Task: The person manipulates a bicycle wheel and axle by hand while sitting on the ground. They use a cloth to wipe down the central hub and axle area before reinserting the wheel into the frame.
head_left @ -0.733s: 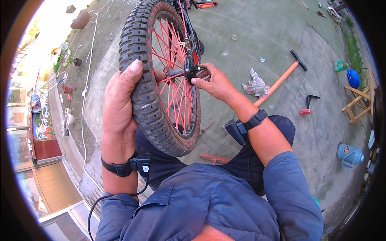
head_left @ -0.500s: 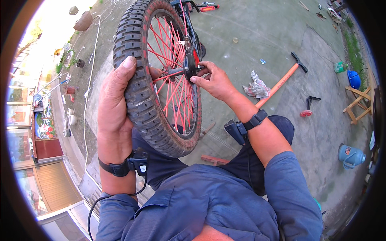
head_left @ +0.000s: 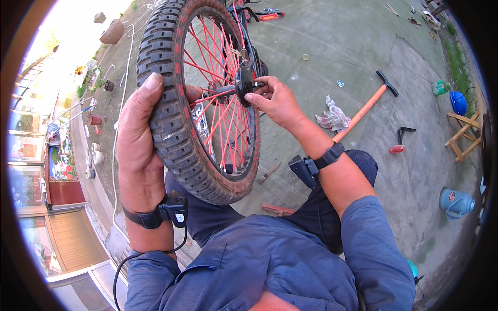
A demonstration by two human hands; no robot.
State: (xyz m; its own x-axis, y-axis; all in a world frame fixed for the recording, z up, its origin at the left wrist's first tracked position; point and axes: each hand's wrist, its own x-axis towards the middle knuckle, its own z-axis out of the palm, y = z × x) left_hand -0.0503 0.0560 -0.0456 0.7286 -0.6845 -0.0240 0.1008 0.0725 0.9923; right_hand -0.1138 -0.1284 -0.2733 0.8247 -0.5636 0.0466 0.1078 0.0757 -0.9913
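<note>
A bicycle wheel [head_left: 168,111] with a knobbly black tyre and red spokes stands tilted in front of me, over my knees. My left hand [head_left: 139,122] is wrapped round the tyre from the left, its thumb on the tread and a fingertip showing among the spokes. At the hub, a round black drum [head_left: 242,87] sits on the wheel's right side. My right hand [head_left: 278,105] pinches at the axle end [head_left: 258,84] sticking out of that drum, with the thumb against the drum's edge. The curled fingers partly hide the axle end.
Right of the wheel lie a crumpled plastic bag [head_left: 333,115] and an orange tube with a black T-shaped handle [head_left: 365,108]. Farther right are a red-and-black metal part [head_left: 398,147], a folding wooden stool [head_left: 462,136] and a blue jug [head_left: 456,202]. A pale hose [head_left: 120,124] runs along the left.
The wheel has shifted a little left and turned slightly, with my left hand moving along on the tyre. My right hand stays at the axle end.
</note>
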